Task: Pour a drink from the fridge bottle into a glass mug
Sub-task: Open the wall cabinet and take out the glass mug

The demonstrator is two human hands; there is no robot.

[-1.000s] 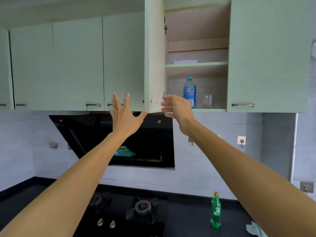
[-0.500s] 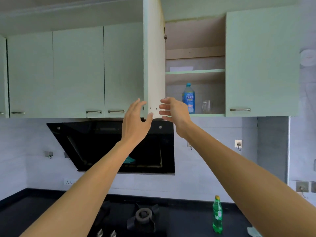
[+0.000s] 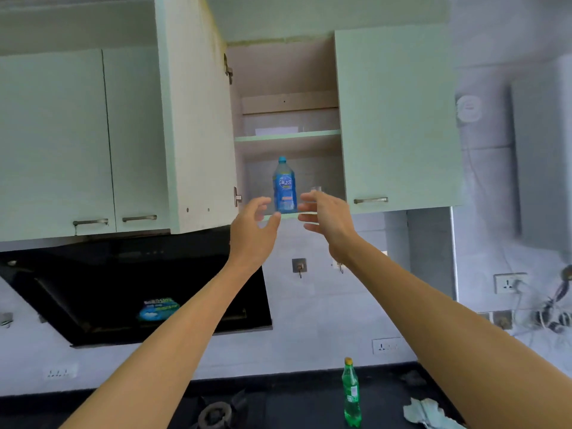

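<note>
Both bare arms are raised toward the open pale-green wall cabinet [image 3: 288,136]. The blue plastic bottle with a blue cap and blue label [image 3: 284,185] is seen upright on the cabinet's bottom shelf, its base hidden behind the fingertips. The left hand [image 3: 253,232] is held just left of and below the blue bottle, fingers curled and spread, nothing gripped; contact with the bottle cannot be confirmed. The right hand [image 3: 325,216] is held just right of the blue bottle, fingers loosely open and pointing left, nothing gripped. The clear glass mug [image 3: 316,190] is mostly hidden behind the right hand; only its rim is made out, right of the blue bottle on the same shelf, and its handle is not visible. The open cabinet door [image 3: 198,119] is seen left of the blue bottle. A black slanted range hood [image 3: 133,292] is seen below and left of it. A green plastic soda bottle with a yellow cap [image 3: 351,394] stands on the dark counter [image 3: 303,407], well below the blue bottle. A crumpled pale cloth [image 3: 427,413] is cut off at the bottom edge. The right side of the view is blurred.
</note>
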